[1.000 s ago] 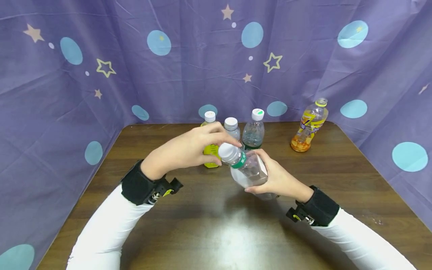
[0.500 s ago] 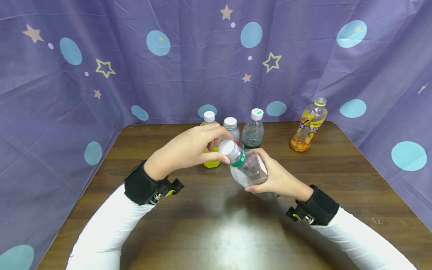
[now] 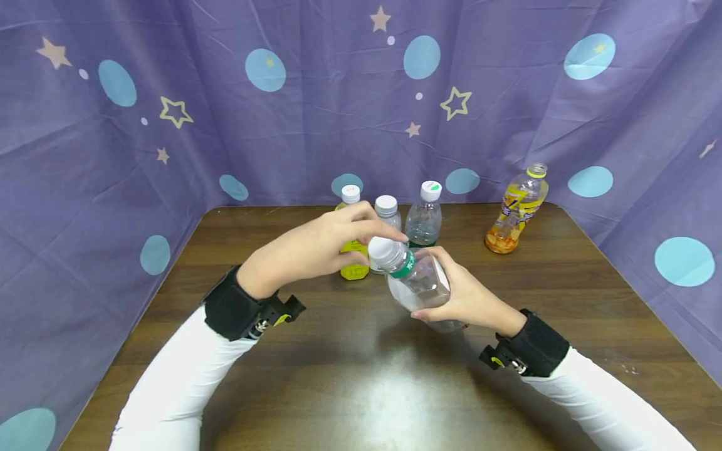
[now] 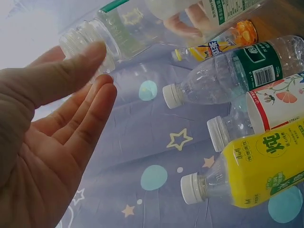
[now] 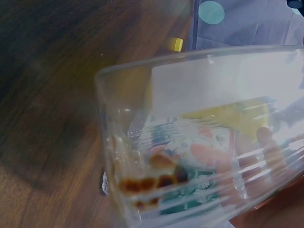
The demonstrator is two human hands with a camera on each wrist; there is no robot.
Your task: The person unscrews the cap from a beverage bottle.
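Since half a second ago, the left hand [image 3: 316,247] has turned a little about the cap [image 3: 383,248], its fingertips now lying over the far edge rather than across the top, while the bottle [image 3: 417,285] has barely shifted. That bottle hangs above the middle of the worktop [image 3: 361,376], tilted with its neck up and to the left, so the cap faces the left hand. The right hand [image 3: 462,294] clamps its fingers round the clear body from the right and below, which steadies it. In the left wrist view the left fingers [image 4: 76,76] look nearly straight and apart, the tips touching the cap; whether the thumb pinches it I cannot tell, as the head view hides that side. Through the right wrist view only the bottle's clear wall [image 5: 199,142] shows, close up.

Along the far edge stand a yellow bottle [image 3: 353,263], two clear bottles [image 3: 388,213] [image 3: 425,219] and, well to the right, an orange bottle [image 3: 516,210], all upright and capped.
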